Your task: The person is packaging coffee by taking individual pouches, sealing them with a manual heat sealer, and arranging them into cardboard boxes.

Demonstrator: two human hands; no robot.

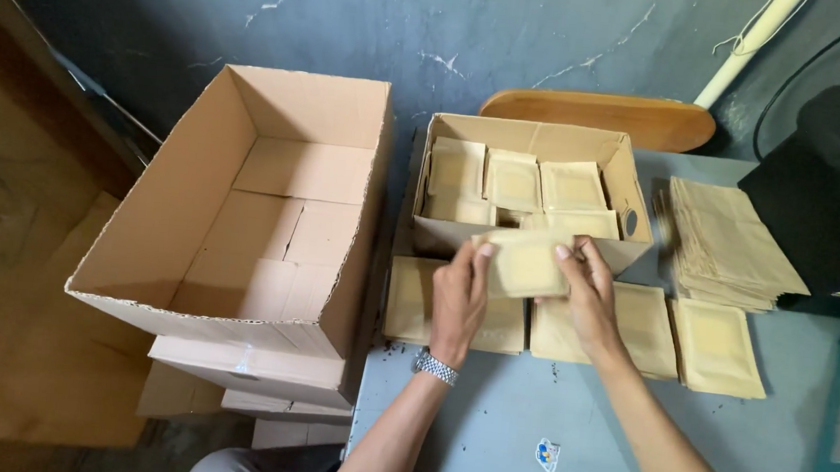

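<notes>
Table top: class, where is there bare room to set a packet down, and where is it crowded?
Bare: the table strip between the flat packets and the near edge. Crowded: the small box and the stack beside it.

Single head-worn view looks steeply down, close over the table [486, 418].

Tan packets [524, 263] are seen over a grey-blue table [515, 420]; the boxes [245, 204] are brown, the machine [838, 177] black.
</notes>
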